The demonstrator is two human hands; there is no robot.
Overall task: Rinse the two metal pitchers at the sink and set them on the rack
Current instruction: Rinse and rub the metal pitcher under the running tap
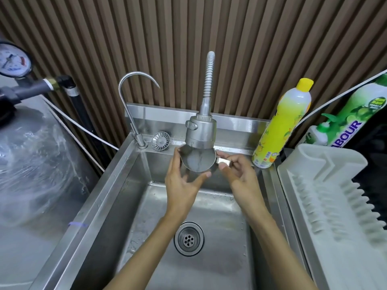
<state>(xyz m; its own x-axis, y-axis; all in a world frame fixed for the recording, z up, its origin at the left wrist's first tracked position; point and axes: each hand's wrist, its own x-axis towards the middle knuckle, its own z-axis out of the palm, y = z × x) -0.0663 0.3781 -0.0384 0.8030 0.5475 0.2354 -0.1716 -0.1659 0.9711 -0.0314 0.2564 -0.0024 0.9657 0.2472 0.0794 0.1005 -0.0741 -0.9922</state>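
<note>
Counting stuff: only one pitcher [196, 162] shows, though the task names two. It's up under the sprayer [200, 130] at the back edge of the sink [100, 206], mouth tilted toward the camera. Two hands on it: left hand [181, 181] cups the body from the left, thumb under the rim; right hand [238, 174] pinches the handle on the right. Two taps, the sprayer plus a thin gooseneck [134, 105] at the sink's back left corner, with a loose strainer [160, 140] beside it. One yellow bottle [280, 126] at the back right corner, one white rack [326, 206] along the right edge, nothing on the part that shows. Basin floor is open around the drain [188, 239]. Sprayer head hides the pitcher's far rim, and the rack runs off frame. Can't tell if water's running.
</note>
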